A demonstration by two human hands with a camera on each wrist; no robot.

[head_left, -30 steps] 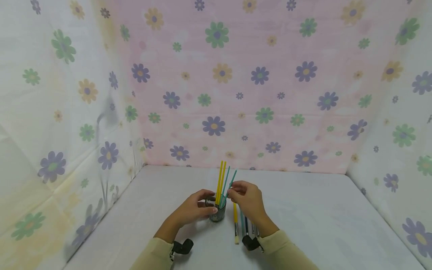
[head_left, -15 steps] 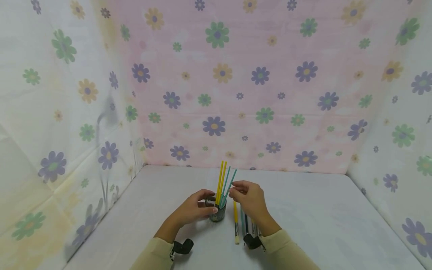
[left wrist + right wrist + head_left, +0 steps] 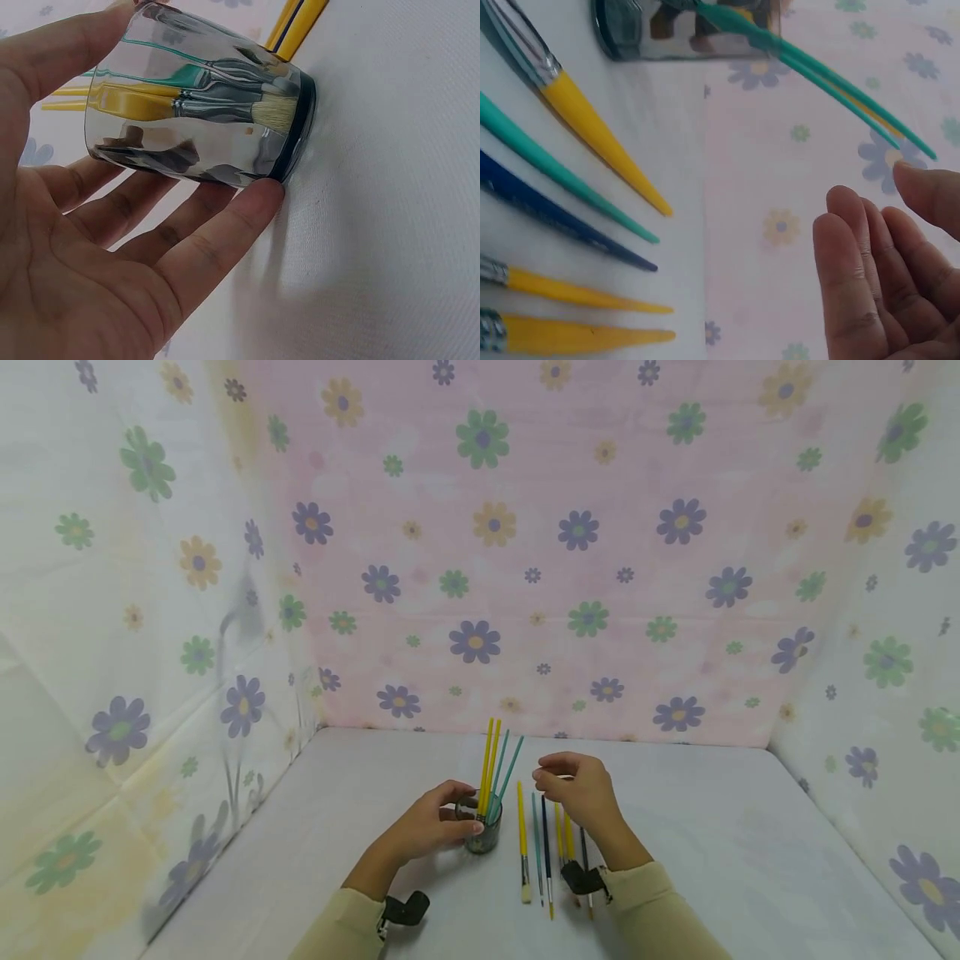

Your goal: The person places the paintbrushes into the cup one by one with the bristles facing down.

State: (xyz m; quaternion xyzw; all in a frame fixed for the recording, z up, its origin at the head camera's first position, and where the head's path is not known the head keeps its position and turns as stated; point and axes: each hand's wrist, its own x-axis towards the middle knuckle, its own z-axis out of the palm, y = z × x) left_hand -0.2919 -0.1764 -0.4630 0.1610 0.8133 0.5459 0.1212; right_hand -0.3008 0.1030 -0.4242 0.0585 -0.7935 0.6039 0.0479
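My left hand [image 3: 431,822] holds a clear drinking glass [image 3: 225,161], thumb on one side and fingers along the other. Bristle ends down, two yellow-handled paintbrushes [image 3: 488,768] and two teal paintbrushes [image 3: 512,768] lean inside it, handles rising above the rim. To the right of the glass, my right hand [image 3: 581,785] is raised over the table, its fingers loosely bent and nothing between them. In the right wrist view, the thumb and fingers stand apart, a little away from the teal handle tips.
Several loose paintbrushes lie in a row right of the glass: a yellow brush [image 3: 522,827], a teal brush [image 3: 562,169], a dark blue brush [image 3: 570,214] and more yellow ones, partly under my right wrist. Flowered cloth [image 3: 525,568] walls the white table [image 3: 697,843] at back and sides.
My right hand has let go of a teal paintbrush, now leaning in the glass, and moved right, uncovering more of the loose brushes. The left hand stays on the glass.
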